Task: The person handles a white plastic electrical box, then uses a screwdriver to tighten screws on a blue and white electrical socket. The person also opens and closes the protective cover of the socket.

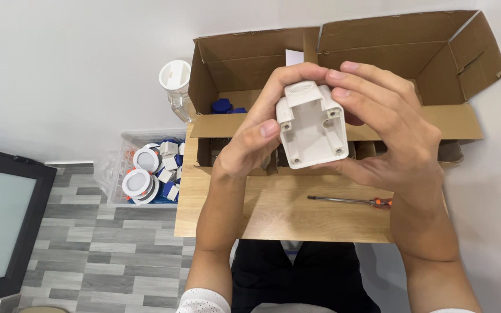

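Both hands hold a white plastic housing up over the open cardboard boxes, with only fingertips gripping it.

Left hand (256,136) pinches the housing (311,124) from its left side, thumb on the near-left edge and fingers curled over the threaded top, while the right hand (387,124) wraps its fingers over the top and right wall; both are closed on it, open hollow side towards the camera. It hangs in the air above the wooden table (273,211), in front of the cardboard box (401,58). Since the grip looks light, a slip would probably drop the housing into the box compartments or onto the table. Near and right, the screwdriver (349,201) lies loose close to the right forearm, so a lowered wrist might roll it away. Far left on the floor, a clear bin of round white fittings (140,174) is well apart.
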